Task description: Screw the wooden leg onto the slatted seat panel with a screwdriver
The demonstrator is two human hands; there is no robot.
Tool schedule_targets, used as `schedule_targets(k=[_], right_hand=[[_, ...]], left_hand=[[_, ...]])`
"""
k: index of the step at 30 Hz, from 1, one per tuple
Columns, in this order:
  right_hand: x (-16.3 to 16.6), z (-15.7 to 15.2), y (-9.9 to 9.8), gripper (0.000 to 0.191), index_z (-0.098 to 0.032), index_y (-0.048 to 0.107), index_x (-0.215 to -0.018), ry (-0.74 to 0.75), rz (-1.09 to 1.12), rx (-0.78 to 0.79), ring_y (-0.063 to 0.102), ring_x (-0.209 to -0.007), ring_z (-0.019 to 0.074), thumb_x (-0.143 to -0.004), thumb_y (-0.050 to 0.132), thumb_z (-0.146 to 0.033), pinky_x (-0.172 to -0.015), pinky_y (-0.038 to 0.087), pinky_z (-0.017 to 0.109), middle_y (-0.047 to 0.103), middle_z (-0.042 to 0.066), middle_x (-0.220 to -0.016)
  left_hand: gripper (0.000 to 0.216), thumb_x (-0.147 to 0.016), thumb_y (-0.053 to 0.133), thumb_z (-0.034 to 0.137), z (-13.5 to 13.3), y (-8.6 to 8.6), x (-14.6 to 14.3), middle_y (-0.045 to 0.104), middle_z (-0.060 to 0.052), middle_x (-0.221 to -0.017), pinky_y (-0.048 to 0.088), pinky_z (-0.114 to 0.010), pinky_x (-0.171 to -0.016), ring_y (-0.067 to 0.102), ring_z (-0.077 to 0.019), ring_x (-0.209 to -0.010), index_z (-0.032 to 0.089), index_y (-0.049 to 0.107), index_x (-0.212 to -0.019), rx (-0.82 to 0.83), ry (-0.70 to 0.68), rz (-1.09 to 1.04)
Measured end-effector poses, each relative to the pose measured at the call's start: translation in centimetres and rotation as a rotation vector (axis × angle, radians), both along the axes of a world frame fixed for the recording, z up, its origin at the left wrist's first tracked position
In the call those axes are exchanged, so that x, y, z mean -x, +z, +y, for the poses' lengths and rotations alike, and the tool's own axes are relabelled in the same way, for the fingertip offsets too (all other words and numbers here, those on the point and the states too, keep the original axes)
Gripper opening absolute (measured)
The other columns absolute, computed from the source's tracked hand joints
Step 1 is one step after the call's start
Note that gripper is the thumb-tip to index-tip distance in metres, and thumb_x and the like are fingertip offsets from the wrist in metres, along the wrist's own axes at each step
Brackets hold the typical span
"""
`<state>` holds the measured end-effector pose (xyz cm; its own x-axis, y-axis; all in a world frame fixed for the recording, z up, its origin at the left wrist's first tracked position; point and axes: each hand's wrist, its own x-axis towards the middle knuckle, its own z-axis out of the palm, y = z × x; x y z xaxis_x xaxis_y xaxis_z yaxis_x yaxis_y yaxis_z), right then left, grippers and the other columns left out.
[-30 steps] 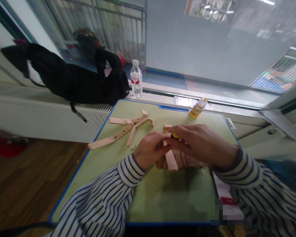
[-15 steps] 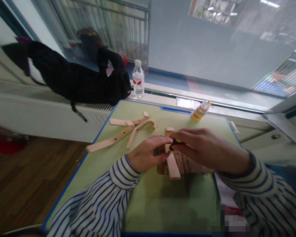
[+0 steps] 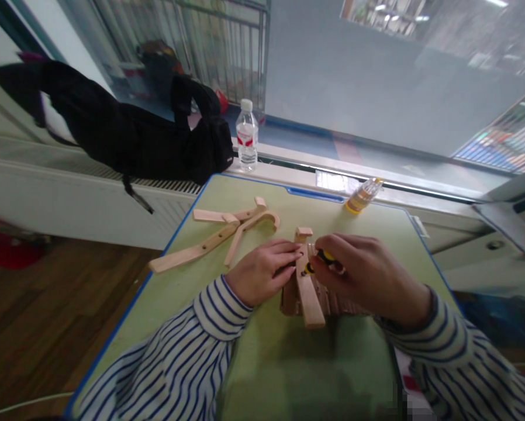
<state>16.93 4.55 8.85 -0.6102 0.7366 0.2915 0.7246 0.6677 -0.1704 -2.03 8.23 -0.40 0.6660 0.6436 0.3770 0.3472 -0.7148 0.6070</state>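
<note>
My right hand (image 3: 368, 278) is closed round a small screwdriver (image 3: 326, 256) with a black and yellow handle. Its lower end meets a pale wooden piece (image 3: 311, 304), near a hole. Along the left edge of that piece, the bent fingers of my left hand (image 3: 262, 272) press and hold it. The piece has a short raised block at its far end and lies across a brown ribbed wooden object (image 3: 339, 304), which my right hand partly hides. More pale wooden parts (image 3: 218, 237), some with holes and one with a hooked end, lie to the left.
The green table (image 3: 262, 362) has a blue rim. A glue bottle with a yellow cap (image 3: 364, 196) stands tilted in view at its back right. On the sill behind are a water bottle (image 3: 247, 137) and a black backpack (image 3: 144, 140). A window rises beyond.
My right hand has turned and shifted slightly right and down with the screwdriver, uncovering more of the wooden piece. My left fingers have drawn closer together along its edge.
</note>
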Motion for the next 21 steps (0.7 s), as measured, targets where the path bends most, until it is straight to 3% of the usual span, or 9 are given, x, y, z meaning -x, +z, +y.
schedule_targets(k=[9, 15, 18, 21], right_hand=[[-0.3, 0.9, 0.8, 0.022, -0.018, 0.056, -0.097, 0.093, -0.055, 0.103, 0.055, -0.069, 0.012, -0.094, 0.041, -0.034, -0.06, 0.037, 0.024, 0.062, 0.004, -0.082], [-0.7, 0.7, 1.8, 0.039, -0.013, 0.043, -0.128, 0.157, -0.058, 0.216, 0.059, -0.098, 0.0191, -0.09, 0.044, -0.022, -0.077, 0.048, 0.03, 0.06, 0.015, -0.117], [-0.9, 0.7, 1.5, 0.043, -0.016, 0.04, -0.133, 0.208, 0.015, 0.257, 0.057, -0.108, 0.0175, -0.09, 0.043, -0.019, -0.086, 0.047, 0.029, 0.057, 0.013, -0.125], [-1.1, 0.8, 1.0, 0.041, -0.018, 0.043, -0.132, 0.204, 0.04, 0.281, 0.058, -0.106, 0.017, -0.091, 0.044, -0.02, -0.085, 0.048, 0.028, 0.059, 0.011, -0.122]], left_hand=[[0.03, -0.087, 0.047, 0.013, 0.1, -0.6, -0.2, 0.059, -0.011, -0.124, 0.039, -0.039, -0.106, 0.05, -0.0196, -0.12, 0.015, 0.063, -0.113, -0.044, -0.011, -0.007], [0.033, -0.083, 0.052, 0.014, -0.1, -0.1, -0.1, 0.053, -0.012, -0.13, 0.036, -0.043, -0.108, 0.046, -0.0228, -0.124, 0.016, 0.062, -0.114, -0.036, 0.01, -0.032], [0.034, -0.084, 0.051, 0.014, -0.2, 0.2, 0.1, 0.051, -0.011, -0.131, 0.039, -0.04, -0.105, 0.048, -0.0223, -0.122, 0.018, 0.061, -0.116, 0.025, 0.007, -0.061], [0.031, -0.086, 0.052, 0.022, 0.0, 0.0, 0.3, 0.053, -0.011, -0.127, 0.044, -0.04, -0.1, 0.053, -0.0229, -0.116, 0.018, 0.06, -0.116, 0.053, 0.086, -0.066]])
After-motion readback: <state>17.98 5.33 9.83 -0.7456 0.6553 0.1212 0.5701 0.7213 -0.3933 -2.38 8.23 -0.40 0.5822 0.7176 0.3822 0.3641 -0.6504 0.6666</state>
